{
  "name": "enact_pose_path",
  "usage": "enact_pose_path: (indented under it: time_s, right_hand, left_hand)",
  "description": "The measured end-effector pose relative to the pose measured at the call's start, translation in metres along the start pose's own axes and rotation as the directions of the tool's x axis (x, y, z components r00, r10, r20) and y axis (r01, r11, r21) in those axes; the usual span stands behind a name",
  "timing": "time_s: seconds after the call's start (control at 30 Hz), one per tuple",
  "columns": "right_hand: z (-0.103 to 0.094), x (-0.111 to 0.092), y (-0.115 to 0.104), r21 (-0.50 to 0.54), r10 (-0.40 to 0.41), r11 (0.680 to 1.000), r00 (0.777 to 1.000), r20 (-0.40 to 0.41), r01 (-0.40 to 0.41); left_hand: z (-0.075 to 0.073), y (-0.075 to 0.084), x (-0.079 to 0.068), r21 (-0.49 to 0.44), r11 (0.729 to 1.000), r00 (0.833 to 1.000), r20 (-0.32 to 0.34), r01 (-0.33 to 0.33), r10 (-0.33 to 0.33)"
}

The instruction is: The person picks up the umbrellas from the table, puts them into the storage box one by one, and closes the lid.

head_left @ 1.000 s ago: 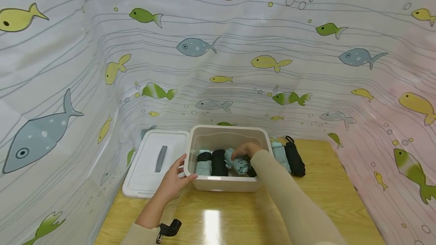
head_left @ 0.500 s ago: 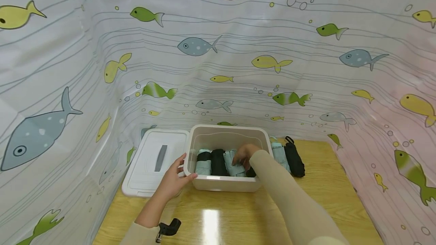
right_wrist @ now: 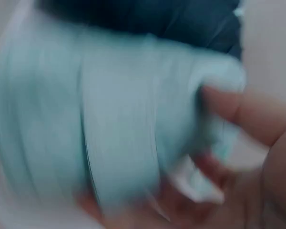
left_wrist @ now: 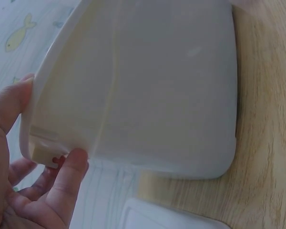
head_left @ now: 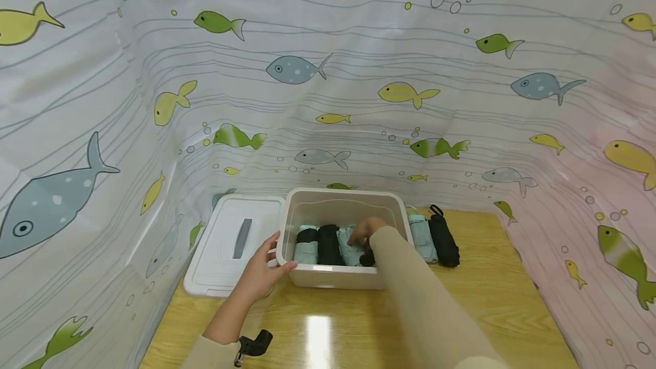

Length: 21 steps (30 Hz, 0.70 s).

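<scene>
My left hand (head_left: 258,273) grips the left end of a beige plastic storage bin (head_left: 338,279); in the left wrist view, thumb and fingers hold its rim (left_wrist: 32,102). Inside the bin, my right hand (head_left: 370,228) holds a folded pale green umbrella (head_left: 350,252). The right wrist view, blurred, has the thumb (right_wrist: 238,107) near one end of this umbrella and fingers curled beneath it. A folded black umbrella (head_left: 329,246) lies just left of it, and a pale green umbrella with a black band (head_left: 306,252) lies at the bin's left end. Something black (head_left: 367,259) shows below my right hand.
Left of the bin lies its white lid (head_left: 220,244) with a grey handle (head_left: 242,239). Against the right side are another pale green umbrella (head_left: 423,239) and a black one (head_left: 443,239). A fish-patterned curtain (head_left: 359,141) surrounds the wooden table (head_left: 287,329).
The pale green umbrella under my right hand has turned to lie lengthwise beside the black one. My right forearm has shifted slightly left. My left hand stays on the rim.
</scene>
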State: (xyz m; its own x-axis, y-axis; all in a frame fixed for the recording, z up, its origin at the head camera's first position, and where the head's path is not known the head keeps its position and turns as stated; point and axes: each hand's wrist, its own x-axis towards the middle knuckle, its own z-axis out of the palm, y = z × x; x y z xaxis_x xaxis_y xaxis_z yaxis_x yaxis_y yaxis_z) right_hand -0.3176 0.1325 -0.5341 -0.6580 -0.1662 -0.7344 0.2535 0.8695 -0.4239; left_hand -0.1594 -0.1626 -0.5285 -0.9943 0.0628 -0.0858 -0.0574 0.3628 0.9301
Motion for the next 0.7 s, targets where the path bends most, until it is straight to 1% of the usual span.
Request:
enact_pose_path:
  time_s: [0.1,0.13,0.17,0.2,0.33,0.4,0.47,0.57,0.7]
  right_hand:
    - [0.003,0.004,0.006,-0.008,0.004,1.000,1.000,-0.031,-0.004]
    - [0.005,0.006,0.008,-0.006,0.007,1.000,1.000,-0.029,-0.007]
    - [0.005,0.008,0.009,0.014,0.019,1.000,0.999,-0.029,-0.019]
    - [0.006,0.009,0.010,0.041,0.027,0.999,0.999,-0.022,-0.026]
    - [0.008,0.014,0.011,0.040,0.011,0.999,0.999,0.042,-0.013]
    - [0.009,0.015,0.011,0.056,0.012,0.998,0.998,0.058,-0.016]
    - [0.010,0.017,0.010,0.066,0.017,0.998,0.998,0.067,-0.022]
    - [0.011,0.018,0.009,0.110,0.032,0.993,0.998,0.058,-0.038]
    - [0.012,0.017,0.006,0.093,0.023,0.995,0.998,0.059,-0.029]
  left_hand:
    - [0.000,0.001,0.001,0.002,1.000,1.000,0.001,0.002,-0.002]
    - [0.000,0.001,0.001,0.003,1.000,1.000,0.001,0.003,-0.003]
    - [0.000,0.001,0.001,0.004,1.000,1.000,0.000,0.003,-0.003]
    - [0.000,0.001,0.001,0.003,1.000,1.000,0.000,0.003,-0.003]
    - [-0.001,0.000,0.001,-0.005,1.000,1.000,0.003,0.001,-0.001]
    - [-0.001,-0.001,0.001,-0.008,1.000,1.000,0.003,0.001,-0.001]
    - [-0.001,-0.001,0.001,-0.009,1.000,1.000,0.003,0.002,-0.002]
    - [0.000,0.000,0.001,-0.006,1.000,1.000,0.000,0.007,-0.007]
    - [0.000,0.002,0.001,-0.006,1.000,1.000,0.000,0.012,-0.012]
